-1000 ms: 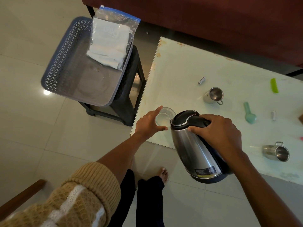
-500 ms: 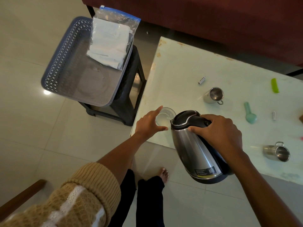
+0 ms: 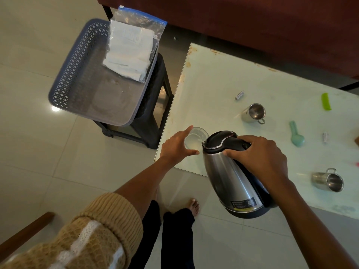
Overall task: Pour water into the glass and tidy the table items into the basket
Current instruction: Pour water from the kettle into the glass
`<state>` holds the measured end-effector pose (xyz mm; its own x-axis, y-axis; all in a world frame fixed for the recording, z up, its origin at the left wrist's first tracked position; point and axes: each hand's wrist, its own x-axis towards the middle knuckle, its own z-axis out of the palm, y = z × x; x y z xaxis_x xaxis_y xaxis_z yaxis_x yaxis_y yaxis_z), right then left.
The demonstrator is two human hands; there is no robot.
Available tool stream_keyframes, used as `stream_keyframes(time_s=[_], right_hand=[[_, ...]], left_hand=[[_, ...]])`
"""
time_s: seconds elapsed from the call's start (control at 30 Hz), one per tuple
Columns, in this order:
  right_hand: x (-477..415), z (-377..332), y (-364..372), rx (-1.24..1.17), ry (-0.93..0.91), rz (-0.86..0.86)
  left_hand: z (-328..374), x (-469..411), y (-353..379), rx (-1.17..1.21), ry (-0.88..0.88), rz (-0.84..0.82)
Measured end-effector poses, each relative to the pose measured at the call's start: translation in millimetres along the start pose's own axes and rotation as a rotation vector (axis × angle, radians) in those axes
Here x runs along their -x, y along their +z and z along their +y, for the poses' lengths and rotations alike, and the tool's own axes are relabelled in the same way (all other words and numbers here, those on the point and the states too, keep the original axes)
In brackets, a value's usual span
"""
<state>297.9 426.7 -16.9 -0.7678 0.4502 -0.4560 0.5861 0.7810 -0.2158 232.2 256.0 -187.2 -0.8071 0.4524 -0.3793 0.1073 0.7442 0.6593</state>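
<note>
Beside the table, one basket sits upper left, while at centre one kettle, its handle clenched in the right hand, tips over one glass that the left hand cups near the table's corner, where overtilting could overflow it, and two mugs and two batteries lie to the right.

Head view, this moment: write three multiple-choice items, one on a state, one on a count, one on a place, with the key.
1. The kettle is: A standing upright; B tilted, spout at the glass; C lying flat.
2. Steel mugs on the table: A two; B one; C three.
3. The zip bag is: A on the table; B beside the kettle; C in the basket.
Key: 1 B, the right hand tips it over the glass; 2 A, one beyond the kettle, one to its right; 3 C, it leans against the basket's rim.
</note>
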Motion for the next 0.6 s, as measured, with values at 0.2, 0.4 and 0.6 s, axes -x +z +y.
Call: stream_keyframes(time_s=[0.2,0.4,0.6], right_hand=[[0.7,-0.5,-1.1,-0.013,0.005,-0.002],[1.4,-1.7,-3.1,-0.015,0.011,-0.006],[2.1,-2.8,-3.6,-0.022,0.018,-0.015]], left_hand=[[0.5,0.3,-0.4,0.004,0.001,-0.002],[2.3,1.8,-2.1,0.02,0.001,0.001],[2.5,2.4,-2.9,0.019,-0.002,-0.001]])
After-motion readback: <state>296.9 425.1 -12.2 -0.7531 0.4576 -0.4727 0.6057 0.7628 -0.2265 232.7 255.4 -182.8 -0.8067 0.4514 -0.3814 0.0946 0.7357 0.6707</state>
